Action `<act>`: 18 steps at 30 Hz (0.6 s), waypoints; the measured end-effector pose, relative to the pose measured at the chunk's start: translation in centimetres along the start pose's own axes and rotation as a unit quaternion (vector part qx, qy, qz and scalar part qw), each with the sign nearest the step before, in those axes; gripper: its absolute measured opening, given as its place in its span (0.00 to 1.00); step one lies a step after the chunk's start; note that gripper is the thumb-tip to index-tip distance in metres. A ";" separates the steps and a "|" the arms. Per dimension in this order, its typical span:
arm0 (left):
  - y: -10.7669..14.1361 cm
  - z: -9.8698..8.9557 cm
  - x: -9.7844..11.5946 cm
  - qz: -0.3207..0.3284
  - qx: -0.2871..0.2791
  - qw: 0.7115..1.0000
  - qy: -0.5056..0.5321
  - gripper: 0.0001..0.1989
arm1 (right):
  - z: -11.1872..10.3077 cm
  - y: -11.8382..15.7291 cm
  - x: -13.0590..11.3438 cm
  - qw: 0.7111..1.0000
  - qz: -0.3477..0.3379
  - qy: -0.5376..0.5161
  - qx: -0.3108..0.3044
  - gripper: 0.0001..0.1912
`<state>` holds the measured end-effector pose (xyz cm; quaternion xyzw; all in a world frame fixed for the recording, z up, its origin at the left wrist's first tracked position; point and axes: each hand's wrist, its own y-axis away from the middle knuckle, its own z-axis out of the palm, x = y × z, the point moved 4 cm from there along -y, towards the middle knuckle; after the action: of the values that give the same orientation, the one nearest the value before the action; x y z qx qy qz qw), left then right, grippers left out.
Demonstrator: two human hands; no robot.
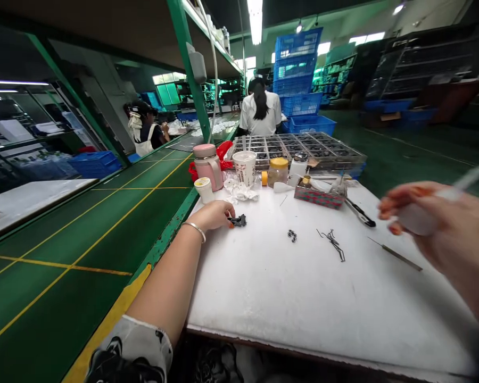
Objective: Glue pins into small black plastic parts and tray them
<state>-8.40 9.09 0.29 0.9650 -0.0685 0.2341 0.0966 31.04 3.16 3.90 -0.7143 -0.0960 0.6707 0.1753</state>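
On the left of the white table, my left hand [213, 215] has its thumb and fingers closed at the edge of some small black parts [239, 220]; their exact kind is too small to make out. My right hand [455, 223], blurred and raised over the table's right side, grips a translucent squeeze bottle [417, 219] with a thin spout pointing up and right. Between the hands lie a cluster of small black rings [291, 235] and a loose pile of bent black pins [333, 243]. A thin-tipped tool [401, 257] rests below my right hand.
Along the back stand a pink mug [207, 166], a paper cup [245, 166], a yellow-lidded jar [278, 171] and a patterned box [320, 196]. Behind them is a compartment tray [303, 149]. A green conveyor [115, 213] runs left. A co-worker [260, 109] sits ahead.
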 end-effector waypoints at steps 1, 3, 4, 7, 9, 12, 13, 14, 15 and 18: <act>0.0 0.2 0.0 0.000 -0.009 1.000 -0.007 0.14 | 2.1 -0.9 -0.4 1.000 0.016 -0.017 -0.009 0.06; -0.1 0.3 -0.1 0.003 -0.025 1.000 -0.018 0.12 | 6.4 -2.4 -0.6 0.997 0.046 -0.034 -0.060 0.07; -0.2 0.4 -0.2 0.007 -0.034 0.999 -0.021 0.12 | 8.3 -2.9 -0.5 0.993 0.057 -0.038 -0.092 0.09; -0.4 0.5 -0.4 0.016 -0.056 0.998 -0.029 0.12 | 11.2 -3.5 1.1 0.986 0.081 -0.036 -0.139 0.13; -0.4 0.4 -0.6 0.017 -0.071 0.997 -0.036 0.13 | 11.0 -3.5 2.5 0.987 0.086 -0.006 -0.139 0.16; -0.3 0.1 -0.5 0.016 -0.070 0.997 -0.040 0.13 | 9.6 -3.2 3.8 0.978 0.090 0.094 -0.160 0.14; -0.2 -0.1 -0.4 0.012 -0.062 0.998 -0.030 0.13 | 9.1 -3.1 4.0 0.973 0.097 0.122 -0.172 0.13; -0.1 -0.4 -0.2 0.005 -0.050 0.999 -0.011 0.13 | 8.8 -3.0 4.1 0.968 0.108 0.137 -0.179 0.12; 0.0 -0.6 0.1 -0.001 -0.037 0.999 0.020 0.13 | 8.6 -3.0 4.1 0.966 0.122 0.138 -0.181 0.12; 0.5 -0.6 1.6 0.006 -0.002 0.984 0.176 0.16 | 8.5 -2.7 3.6 0.970 0.145 0.107 -0.164 0.15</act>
<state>-7.31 8.59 1.61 0.9079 -0.0568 0.4009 0.1081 23.17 8.04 1.31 -0.8072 -0.0811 0.5837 -0.0338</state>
